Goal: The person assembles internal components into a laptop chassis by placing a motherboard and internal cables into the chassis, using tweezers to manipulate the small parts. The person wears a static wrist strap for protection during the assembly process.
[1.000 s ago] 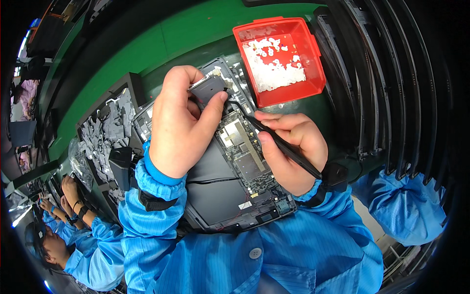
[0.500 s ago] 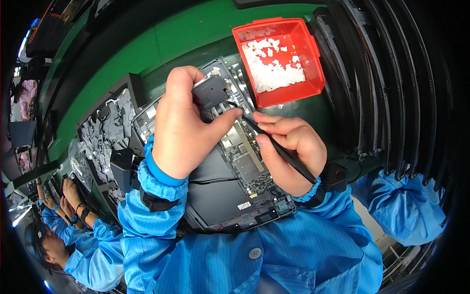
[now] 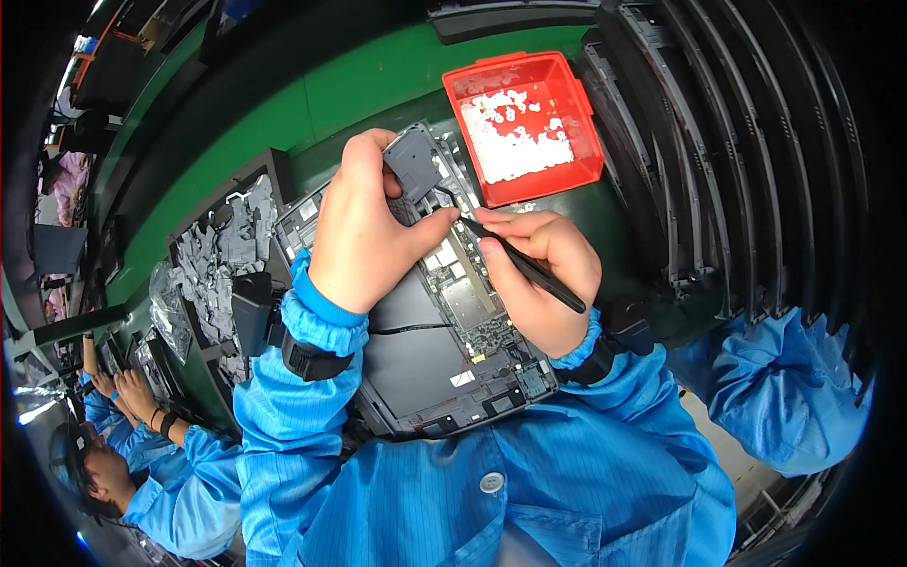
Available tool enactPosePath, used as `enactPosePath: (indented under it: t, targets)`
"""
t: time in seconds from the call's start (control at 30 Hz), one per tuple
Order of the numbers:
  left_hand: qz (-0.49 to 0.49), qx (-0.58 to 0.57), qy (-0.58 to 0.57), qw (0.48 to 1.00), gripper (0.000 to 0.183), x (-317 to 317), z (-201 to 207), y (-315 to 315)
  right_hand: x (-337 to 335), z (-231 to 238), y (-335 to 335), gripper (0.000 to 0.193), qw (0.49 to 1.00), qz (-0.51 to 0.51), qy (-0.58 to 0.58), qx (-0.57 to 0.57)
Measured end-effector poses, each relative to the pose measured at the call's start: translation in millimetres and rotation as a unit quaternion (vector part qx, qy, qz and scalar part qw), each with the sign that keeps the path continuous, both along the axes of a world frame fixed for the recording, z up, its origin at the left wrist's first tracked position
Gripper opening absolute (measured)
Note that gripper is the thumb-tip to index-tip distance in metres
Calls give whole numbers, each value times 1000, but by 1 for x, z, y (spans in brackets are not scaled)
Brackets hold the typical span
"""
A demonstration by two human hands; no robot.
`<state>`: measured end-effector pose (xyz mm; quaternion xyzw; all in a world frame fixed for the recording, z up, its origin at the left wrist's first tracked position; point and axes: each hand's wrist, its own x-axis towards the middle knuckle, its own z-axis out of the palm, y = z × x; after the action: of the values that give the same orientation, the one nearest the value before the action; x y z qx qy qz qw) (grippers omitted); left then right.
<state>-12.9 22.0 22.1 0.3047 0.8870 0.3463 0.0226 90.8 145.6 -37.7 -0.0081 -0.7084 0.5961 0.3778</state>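
Note:
An opened tablet-like device [image 3: 406, 369] lies tilted before me, with a circuit board [image 3: 470, 300] bared along its right side. At its upper end my left hand [image 3: 367, 227] grips a flat dark grey cover piece [image 3: 414, 163], its fingers curled behind the piece and partly hidden. The left thumb reaches down to the board. My right hand [image 3: 548, 274] is closed around slim black tweezers [image 3: 534, 266], whose bent tip comes up beside the left thumb, under the cover piece. What the tip touches is too small to make out.
Beyond my right hand stands a red bin [image 3: 590, 156] of small white pieces. Dark panels [image 3: 699, 170] stand in a row at right. A black tray [image 3: 274, 175] of grey parts and a clear plastic bag [image 3: 168, 312] lie left. A co-worker [image 3: 179, 491] works at far left.
The view has shifted slightly. Both hands keep their grips; the cover piece looks a little more upright, and the tweezers stay by the left thumb.

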Motion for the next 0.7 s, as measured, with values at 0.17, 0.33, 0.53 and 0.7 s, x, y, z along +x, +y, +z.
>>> enactPosePath:
  t: [0.17, 0.33, 0.53, 0.7]
  targets:
    - [0, -29, 13, 1000, 63, 4, 6, 2, -1, -1, 1, 21, 1000, -3, 14, 19]
    - [-4, -37, 3, 999, 68, 2, 11, -3, 2, 2, -2, 17, 999, 29, -3, 16]
    - [138, -23, 161, 977, 63, 30, 14, -64, 24, 2, 4, 18, 950, 91, -32, -296]
    - [196, 154, -150, 957, 58, 96, -40, -120, 43, -2, -9, 21, 895, 230, -39, -379]
